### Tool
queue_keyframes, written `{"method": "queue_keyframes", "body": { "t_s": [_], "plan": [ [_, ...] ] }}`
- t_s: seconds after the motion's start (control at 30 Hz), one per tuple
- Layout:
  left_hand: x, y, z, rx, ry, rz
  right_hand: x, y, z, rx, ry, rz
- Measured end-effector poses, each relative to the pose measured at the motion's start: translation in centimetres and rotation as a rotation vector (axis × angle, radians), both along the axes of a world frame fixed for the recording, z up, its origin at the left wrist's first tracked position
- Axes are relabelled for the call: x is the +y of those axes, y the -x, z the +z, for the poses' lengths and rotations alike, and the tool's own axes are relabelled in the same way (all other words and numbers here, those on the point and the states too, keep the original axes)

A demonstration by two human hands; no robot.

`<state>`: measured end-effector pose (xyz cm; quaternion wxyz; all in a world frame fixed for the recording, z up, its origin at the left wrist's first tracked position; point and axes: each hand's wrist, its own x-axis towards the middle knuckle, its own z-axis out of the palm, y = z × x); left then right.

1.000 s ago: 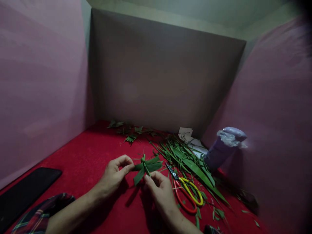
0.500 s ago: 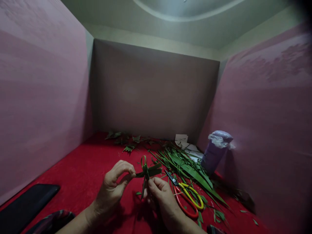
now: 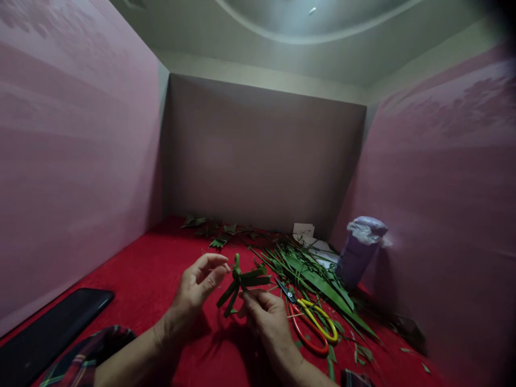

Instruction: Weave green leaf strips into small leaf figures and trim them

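A small figure of knotted green leaf strips (image 3: 237,278) is held above the red cloth. It has a loop at the top and flat strips sticking out to the right and down to the left. My right hand (image 3: 268,317) pinches it from below, between thumb and fingers. My left hand (image 3: 201,282) is just left of the loop, its thumb and fingers curved and a little apart, with nothing visible in them. Scissors (image 3: 308,317) with one red and one yellow handle lie right of my right hand, dark blades pointing away.
Long green leaves (image 3: 318,279) are heaped at the right, with white papers (image 3: 304,231) behind. A purple bin (image 3: 360,252) lined with clear plastic stands beyond them. A black phone (image 3: 60,333) lies at the left. Leaf scraps (image 3: 217,243) lie along the back of the red cloth (image 3: 141,263).
My left hand has let go of the left leaf strip and risen slightly. That strip now slants downward. The whole view has shifted a little.
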<state>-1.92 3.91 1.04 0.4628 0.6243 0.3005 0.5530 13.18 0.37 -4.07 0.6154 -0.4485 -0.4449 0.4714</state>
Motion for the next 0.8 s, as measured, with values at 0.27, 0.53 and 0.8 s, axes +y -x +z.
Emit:
{"method": "queue_keyframes", "body": {
  "t_s": [0.27,0.53,0.8],
  "plan": [
    [0.0,-1.1,-1.5,0.014,0.128,-0.007,-0.7,0.6,0.4,-0.111,-0.110,-0.052],
    [0.0,-1.2,-1.4,-0.049,0.233,-0.073,-0.6,0.8,0.1,-0.086,-0.078,-0.005],
    [0.2,-1.2,-1.6,-0.068,0.266,-0.117,-0.4,0.8,0.1,-0.020,0.012,0.044]
  ]
}}
